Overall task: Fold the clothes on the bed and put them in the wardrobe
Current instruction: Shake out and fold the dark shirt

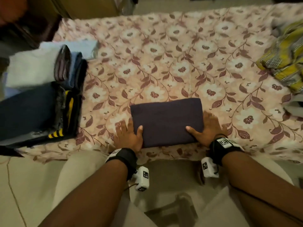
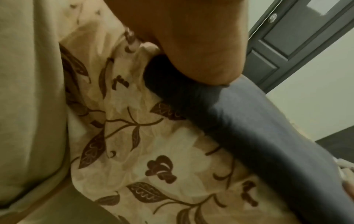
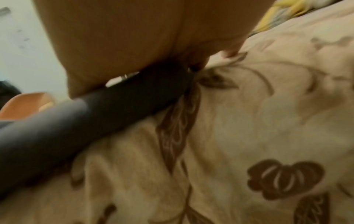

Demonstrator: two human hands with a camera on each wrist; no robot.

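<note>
A dark folded garment (image 1: 167, 122) lies flat on the floral bedsheet (image 1: 164, 54), near the bed's front edge. My left hand (image 1: 129, 135) is at its left short side, thumb laid on top, fingers along the edge on the sheet. At the right short side my right hand (image 1: 206, 128) mirrors it, thumb on top. In the left wrist view the heel of the left hand (image 2: 191, 37) bears on the garment (image 2: 249, 128). In the right wrist view the right hand (image 3: 134, 37) digs its fingertips in where the garment (image 3: 57, 128) meets the sheet.
A stack of folded clothes (image 1: 41, 95) stands on the bed's left end. A crumpled yellow patterned cloth (image 1: 285, 59) lies at the far right, with a grey piece (image 1: 295, 107) below it. A dark panelled door (image 2: 287, 37) shows beyond the bed. My legs are against the front edge.
</note>
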